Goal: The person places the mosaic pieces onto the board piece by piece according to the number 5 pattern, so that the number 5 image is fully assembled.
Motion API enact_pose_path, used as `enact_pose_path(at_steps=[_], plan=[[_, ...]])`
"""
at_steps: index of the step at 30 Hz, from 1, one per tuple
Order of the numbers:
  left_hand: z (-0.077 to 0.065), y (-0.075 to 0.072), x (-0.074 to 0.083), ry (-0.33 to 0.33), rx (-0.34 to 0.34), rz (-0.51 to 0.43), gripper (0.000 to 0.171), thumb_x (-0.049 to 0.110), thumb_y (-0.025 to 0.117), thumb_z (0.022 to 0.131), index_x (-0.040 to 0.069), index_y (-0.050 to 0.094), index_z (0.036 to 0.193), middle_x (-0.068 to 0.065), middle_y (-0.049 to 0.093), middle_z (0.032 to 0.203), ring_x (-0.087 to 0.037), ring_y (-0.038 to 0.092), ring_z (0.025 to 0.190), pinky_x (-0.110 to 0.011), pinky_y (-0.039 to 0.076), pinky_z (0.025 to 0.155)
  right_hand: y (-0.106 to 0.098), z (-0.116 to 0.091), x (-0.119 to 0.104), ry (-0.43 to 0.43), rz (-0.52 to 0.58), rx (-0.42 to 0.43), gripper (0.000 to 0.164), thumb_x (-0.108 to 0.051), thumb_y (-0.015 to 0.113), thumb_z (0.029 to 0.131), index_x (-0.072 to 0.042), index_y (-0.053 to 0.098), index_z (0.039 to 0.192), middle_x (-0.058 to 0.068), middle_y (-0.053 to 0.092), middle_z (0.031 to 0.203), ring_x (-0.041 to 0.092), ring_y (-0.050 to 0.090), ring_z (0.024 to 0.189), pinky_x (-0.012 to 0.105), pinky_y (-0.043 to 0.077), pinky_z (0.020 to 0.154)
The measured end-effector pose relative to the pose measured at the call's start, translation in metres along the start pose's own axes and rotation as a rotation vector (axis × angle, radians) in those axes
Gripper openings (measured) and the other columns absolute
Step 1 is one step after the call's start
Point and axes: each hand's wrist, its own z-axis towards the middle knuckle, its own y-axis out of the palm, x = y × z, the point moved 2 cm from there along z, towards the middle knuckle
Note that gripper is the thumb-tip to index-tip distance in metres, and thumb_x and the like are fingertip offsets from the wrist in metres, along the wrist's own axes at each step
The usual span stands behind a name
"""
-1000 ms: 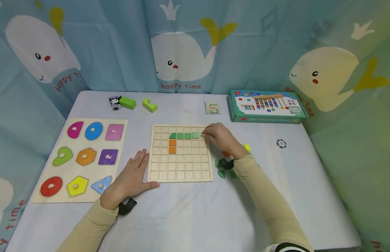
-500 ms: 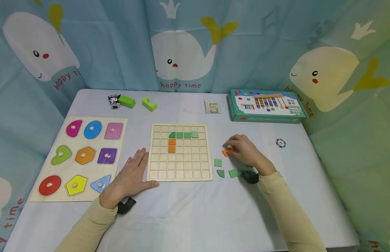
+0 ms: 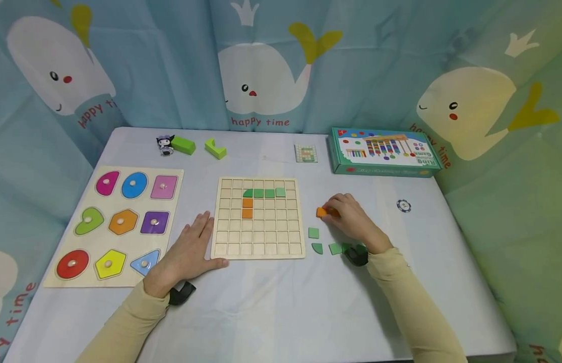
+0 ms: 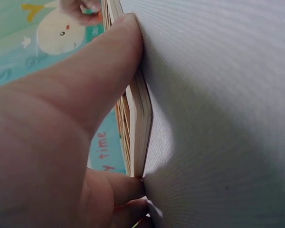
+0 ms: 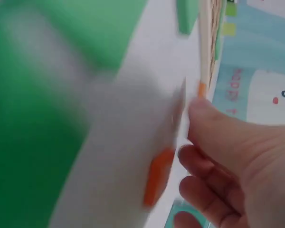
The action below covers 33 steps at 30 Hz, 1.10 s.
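My right hand (image 3: 351,216) is to the right of the wooden grid board (image 3: 301,242) and pinches an orange square tile (image 3: 321,212) between thumb and fingers. In the right wrist view that orange tile (image 5: 202,89) shows at the thumb tip, while another orange tile (image 5: 159,178) lies below the hand. My left hand (image 3: 190,252) rests with extended fingers along the board's left edge, its thumb at the near left corner. On the board lie a rounded green tile (image 3: 248,193), several green squares (image 3: 269,193) in a row and two orange squares (image 3: 247,202) below the rounded one.
Loose green tiles (image 3: 313,233) lie right of the board, some partly hidden by the right wrist. A knobbed shape puzzle (image 3: 99,186) is at left. Behind stand a figurine (image 3: 165,145), green blocks (image 3: 184,145), a pattern card (image 3: 306,153) and a box (image 3: 385,151). A chip (image 3: 403,205) lies right.
My right hand has left the board's upper right for the loose orange tiles and now holds one, shifted slightly toward the board. The left hand has stayed put.
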Motion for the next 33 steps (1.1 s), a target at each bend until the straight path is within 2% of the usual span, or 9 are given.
enact_pose_path(at_steps=[3,6,12,16,21,33], plan=[[0.000,0.000,-0.001,-0.001,-0.003,0.001,0.110,0.052,0.076,0.079,-0.014,0.021,0.148,-0.030,0.014,0.156,-0.044,0.013,0.143,-0.061,0.018,0.110,0.005,0.012,-0.013,0.006,0.053,0.007,0.022,-0.013,0.073,0.089,0.003,0.069,0.103,0.013,0.065,0.102,0.030,0.054,0.096,0.043,0.045,0.084],[0.000,0.001,-0.001,-0.007,-0.005,-0.004,0.110,0.052,0.076,0.079,-0.014,0.021,0.148,-0.030,0.013,0.156,-0.044,0.013,0.143,-0.060,0.017,0.111,0.011,0.028,-0.033,-0.022,0.080,-0.010,0.023,-0.015,0.071,0.091,0.002,0.069,0.107,0.012,0.067,0.103,0.028,0.056,0.096,0.041,0.048,0.082],[0.002,0.003,-0.002,-0.009,-0.006,-0.007,0.110,0.052,0.076,0.079,-0.013,0.021,0.149,-0.029,0.014,0.156,-0.043,0.013,0.143,-0.060,0.017,0.111,0.030,0.056,-0.077,-0.151,0.089,-0.051,0.025,-0.017,0.073,0.090,0.000,0.070,0.109,0.010,0.068,0.103,0.024,0.058,0.092,0.036,0.048,0.080],[0.003,0.004,-0.001,-0.007,-0.008,-0.007,0.110,0.052,0.076,0.079,-0.012,0.021,0.149,-0.029,0.014,0.156,-0.043,0.013,0.143,-0.060,0.017,0.111,0.041,0.068,-0.095,-0.218,0.062,-0.079,0.024,-0.017,0.074,0.089,-0.003,0.072,0.108,0.007,0.068,0.102,0.021,0.058,0.091,0.033,0.048,0.079],[0.003,0.004,-0.001,-0.014,-0.011,0.000,0.109,0.053,0.076,0.079,-0.011,0.022,0.149,-0.028,0.014,0.157,-0.042,0.013,0.144,-0.060,0.017,0.111,0.046,0.075,-0.106,-0.239,0.051,-0.080,0.021,-0.016,0.075,0.088,-0.004,0.073,0.105,0.004,0.069,0.099,0.021,0.058,0.091,0.033,0.046,0.083],[0.001,0.003,-0.003,-0.012,-0.001,0.003,0.110,0.053,0.076,0.079,-0.013,0.022,0.149,-0.029,0.014,0.156,-0.043,0.013,0.143,-0.061,0.018,0.110,0.051,0.081,-0.112,-0.242,0.055,-0.083,0.021,-0.019,0.077,0.086,-0.008,0.074,0.104,0.002,0.065,0.095,0.018,0.050,0.085,0.030,0.043,0.074]])
